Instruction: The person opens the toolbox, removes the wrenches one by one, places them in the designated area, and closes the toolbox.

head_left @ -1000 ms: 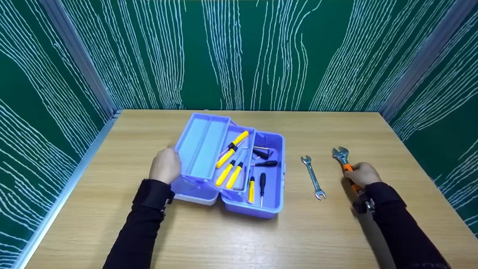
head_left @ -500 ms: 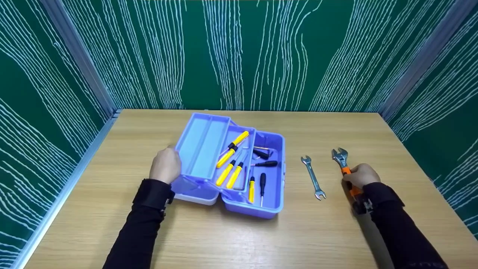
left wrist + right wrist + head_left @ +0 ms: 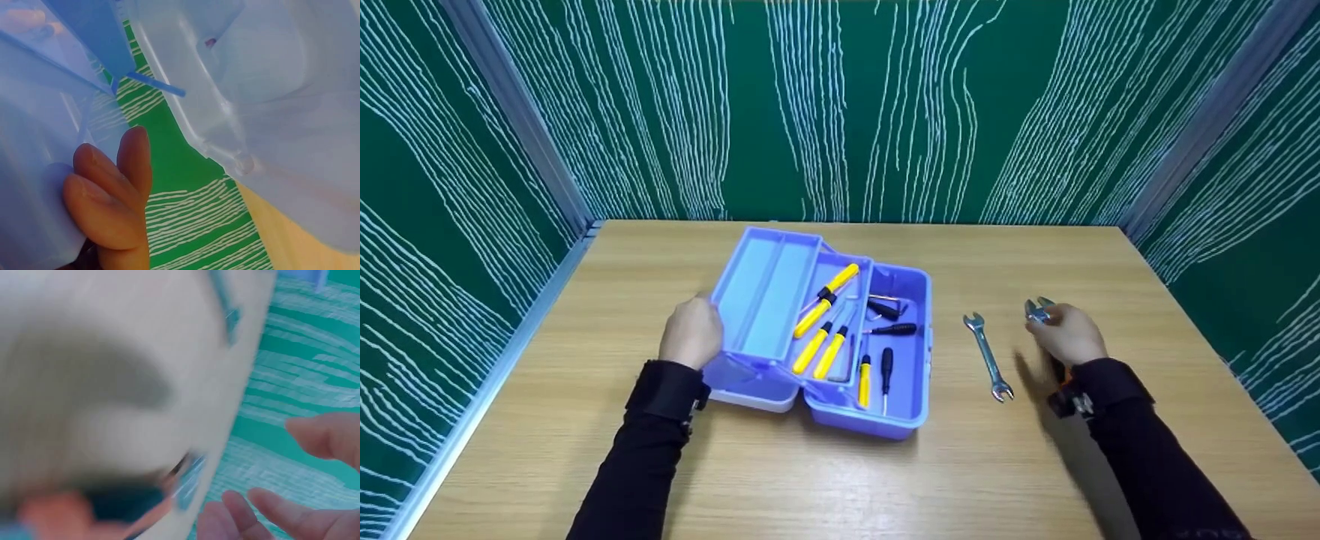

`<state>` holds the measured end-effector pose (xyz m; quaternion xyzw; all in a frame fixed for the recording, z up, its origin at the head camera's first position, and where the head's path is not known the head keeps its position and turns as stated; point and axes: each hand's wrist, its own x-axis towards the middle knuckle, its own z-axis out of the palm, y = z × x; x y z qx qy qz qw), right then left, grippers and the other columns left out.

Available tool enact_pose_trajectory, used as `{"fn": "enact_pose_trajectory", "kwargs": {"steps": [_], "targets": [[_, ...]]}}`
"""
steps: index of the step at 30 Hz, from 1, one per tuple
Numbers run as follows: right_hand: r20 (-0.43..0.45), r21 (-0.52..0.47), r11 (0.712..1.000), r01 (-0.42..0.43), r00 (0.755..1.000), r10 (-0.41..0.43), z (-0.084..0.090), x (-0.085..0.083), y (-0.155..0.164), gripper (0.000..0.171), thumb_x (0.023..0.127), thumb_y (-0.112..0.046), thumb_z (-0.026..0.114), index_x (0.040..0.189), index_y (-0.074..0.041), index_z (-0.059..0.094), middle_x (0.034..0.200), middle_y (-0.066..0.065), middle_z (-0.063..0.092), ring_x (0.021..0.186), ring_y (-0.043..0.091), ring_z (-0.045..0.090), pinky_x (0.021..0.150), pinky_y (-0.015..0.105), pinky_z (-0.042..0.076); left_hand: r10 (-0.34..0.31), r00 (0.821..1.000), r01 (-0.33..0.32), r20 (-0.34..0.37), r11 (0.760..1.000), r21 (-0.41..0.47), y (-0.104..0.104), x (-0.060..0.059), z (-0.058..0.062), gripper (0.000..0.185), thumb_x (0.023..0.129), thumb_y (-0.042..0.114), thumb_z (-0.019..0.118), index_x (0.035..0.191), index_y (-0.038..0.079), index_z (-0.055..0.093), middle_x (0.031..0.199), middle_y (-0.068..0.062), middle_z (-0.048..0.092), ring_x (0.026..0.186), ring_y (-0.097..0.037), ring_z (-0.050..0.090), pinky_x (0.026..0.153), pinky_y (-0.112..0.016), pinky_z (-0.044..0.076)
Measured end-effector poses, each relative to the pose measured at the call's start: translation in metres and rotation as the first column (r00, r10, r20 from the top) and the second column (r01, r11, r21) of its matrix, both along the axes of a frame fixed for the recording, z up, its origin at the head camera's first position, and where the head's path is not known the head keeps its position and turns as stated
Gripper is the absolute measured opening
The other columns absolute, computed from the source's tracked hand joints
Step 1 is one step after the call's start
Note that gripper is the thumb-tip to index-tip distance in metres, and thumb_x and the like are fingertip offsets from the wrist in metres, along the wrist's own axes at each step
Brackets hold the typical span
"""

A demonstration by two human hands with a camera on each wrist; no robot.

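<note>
A person's right hand (image 3: 1069,334), fingers parted and grasping nothing, hovers over a silver-headed, orange-handled adjustable wrench (image 3: 1035,312), hiding much of its handle, at the right of a pale wooden tabletop (image 3: 840,487). The wrench's long axis runs away from the person, head aimed backward and slightly left. A slim silver double-ended spanner (image 3: 988,356) lies between it and a lilac plastic toolbox (image 3: 859,421), gripped on its left side by the left hand (image 3: 691,332).

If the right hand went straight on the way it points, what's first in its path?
Probably the head of the orange-handled wrench, close by the right hand. Depth is unclear, so it might pass over; the green wall lies beyond.
</note>
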<state>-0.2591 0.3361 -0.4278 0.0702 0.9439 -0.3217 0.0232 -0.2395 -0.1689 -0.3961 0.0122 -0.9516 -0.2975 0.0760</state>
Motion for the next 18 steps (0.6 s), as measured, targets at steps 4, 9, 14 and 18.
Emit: {"fn": "enact_pose_trajectory", "kwargs": {"steps": [4,9,14,18], "targets": [[-0.081,-0.125,0.989,-0.084,0.994,0.074,0.004,0.0,-0.026,0.069,0.099,-0.032,0.055,0.144,0.014,0.032,0.137,0.038,0.045,0.125,0.05,0.047,0.103,0.056,0.042,-0.005,1.0,0.005,-0.009,1.0,-0.004,0.0,0.0,0.0,0.028,0.099,0.004,0.037,0.107,-0.01,0.059,0.082,-0.024,0.065,0.066,-0.03,0.061,0.06,-0.044,0.052],[-0.124,-0.247,0.959,-0.143,0.986,0.115,0.002,0.001,-0.06,0.07,0.099,-0.032,0.056,0.147,0.012,0.03,0.136,0.036,0.047,0.126,0.048,0.048,0.106,0.053,0.042,-0.005,1.0,0.005,0.008,1.0,0.017,0.0,-0.001,0.0,0.03,0.1,0.005,0.036,0.113,-0.01,0.058,0.081,-0.022,0.065,0.061,-0.026,0.057,0.053,-0.037,0.048],[-0.135,-0.31,0.938,-0.157,0.984,0.12,-0.01,0.003,-0.091,0.065,0.099,-0.029,0.056,0.143,0.013,0.035,0.129,0.033,0.054,0.12,0.043,0.055,0.104,0.049,0.046,-0.017,1.0,0.017,-0.026,1.0,0.011,-0.001,-0.001,-0.001,0.029,0.1,0.005,0.036,0.109,-0.011,0.059,0.081,-0.023,0.064,0.066,-0.03,0.06,0.06,-0.045,0.051],[-0.101,-0.358,0.918,-0.171,0.984,0.144,-0.021,0.005,-0.109,0.062,0.099,-0.028,0.055,0.142,0.014,0.037,0.126,0.031,0.057,0.108,0.036,0.061,0.094,0.044,0.053,-0.027,0.997,0.027,-0.066,1.0,0.004,-0.002,-0.001,-0.003,0.027,0.099,0.004,0.037,0.102,-0.011,0.059,0.081,-0.025,0.064,0.072,-0.035,0.062,0.07,-0.054,0.051]]}}
